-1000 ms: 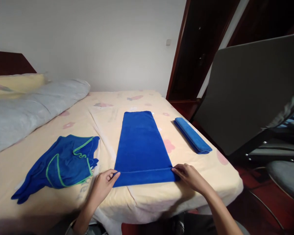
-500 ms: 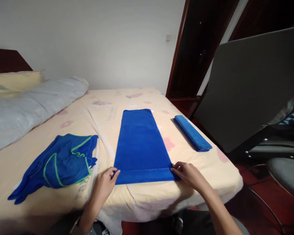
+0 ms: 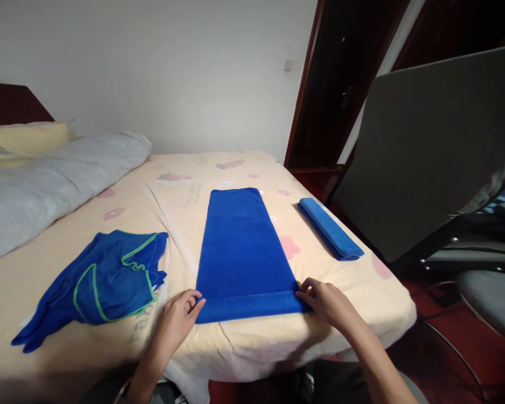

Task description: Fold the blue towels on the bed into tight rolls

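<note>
A long blue towel (image 3: 244,247) lies flat on the bed, its near edge turned over into a narrow strip. My left hand (image 3: 180,314) pinches the left end of that strip between thumb and fingers. At the right end, my right hand (image 3: 325,300) grips the strip's corner in the same way. To the left lies a crumpled blue cloth with green edging (image 3: 113,280). A folded blue towel (image 3: 330,227) rests near the bed's right edge, apart from both hands.
The bed (image 3: 231,342) has a cream sheet with printed flowers, and its near edge drops off close to me. A grey rolled quilt (image 3: 67,179) and a yellow pillow (image 3: 29,137) are at the left. A dark grey panel (image 3: 429,151) stands beyond the bed's right side.
The near edge of the towel has come slightly closer to me, mostly at its left end, together with my left hand. Both hands keep their hold.
</note>
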### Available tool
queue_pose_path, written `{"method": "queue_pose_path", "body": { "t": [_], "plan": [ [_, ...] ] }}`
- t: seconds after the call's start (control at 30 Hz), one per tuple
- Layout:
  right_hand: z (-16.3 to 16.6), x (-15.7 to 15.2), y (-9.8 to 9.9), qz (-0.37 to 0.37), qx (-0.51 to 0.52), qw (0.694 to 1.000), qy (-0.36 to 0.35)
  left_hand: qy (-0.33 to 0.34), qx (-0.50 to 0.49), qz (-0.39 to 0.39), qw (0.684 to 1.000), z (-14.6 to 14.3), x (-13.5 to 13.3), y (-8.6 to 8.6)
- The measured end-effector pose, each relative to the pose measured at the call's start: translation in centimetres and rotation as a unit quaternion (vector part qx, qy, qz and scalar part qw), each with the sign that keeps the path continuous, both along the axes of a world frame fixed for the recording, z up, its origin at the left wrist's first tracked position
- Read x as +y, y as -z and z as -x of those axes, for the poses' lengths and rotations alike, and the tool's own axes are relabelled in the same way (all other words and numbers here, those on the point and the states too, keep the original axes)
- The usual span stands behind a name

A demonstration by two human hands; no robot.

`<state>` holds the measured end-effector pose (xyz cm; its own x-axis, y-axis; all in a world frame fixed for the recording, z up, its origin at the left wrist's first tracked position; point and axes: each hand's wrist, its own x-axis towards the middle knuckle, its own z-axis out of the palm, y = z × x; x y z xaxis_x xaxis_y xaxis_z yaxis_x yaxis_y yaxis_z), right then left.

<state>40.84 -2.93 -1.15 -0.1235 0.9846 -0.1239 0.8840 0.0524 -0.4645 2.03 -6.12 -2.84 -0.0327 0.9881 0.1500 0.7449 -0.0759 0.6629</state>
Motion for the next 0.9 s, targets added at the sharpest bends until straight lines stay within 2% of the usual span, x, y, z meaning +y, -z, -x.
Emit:
{"method": "queue_pose_path", "body": {
  "t": [0.23, 0.4, 0.53, 0.6, 0.7, 0.77, 0.83, 0.9],
  "plan": [
    [-0.3, -0.1, 0.8, -0.058, -0.004, 0.998, -0.011, 0.038, 0.081, -0.036, 0.995, 1.1, 0.1, -0.1],
    [-0.4, 0.2, 0.9, -0.155, 0.014, 0.984, -0.087, 0.090, 0.148, -0.139, 0.975, 1.3, -0.1, -0.4],
    [2.0, -0.6, 0.2, -0.243, 0.061, 0.960, -0.123, 0.133, 0.155, -0.250, 0.947, -0.2, -0.7, -0.7],
    [4.3, -1.7, 0.3, -0.263, 0.067, 0.950, -0.155, 0.186, 0.178, -0.271, 0.927, -1.7, -1.2, -0.7],
    [7.9, -3.4, 1.4, -0.260, 0.046, 0.934, -0.241, 0.270, 0.244, -0.255, 0.896, -4.0, -1.6, -0.2],
    [9.3, -4.2, 2.4, -0.251, 0.037, 0.926, -0.281, 0.292, 0.273, -0.229, 0.887, -4.8, -1.7, 0.2],
    [9.1, -4.4, 3.1, -0.235, 0.025, 0.926, -0.293, 0.294, 0.280, -0.197, 0.892, -4.7, -1.7, 0.7],
    [7.7, -4.2, 3.4, -0.212, 0.010, 0.935, -0.283, 0.297, 0.266, -0.162, 0.903, -3.8, -1.5, 0.8]
  ]
}}
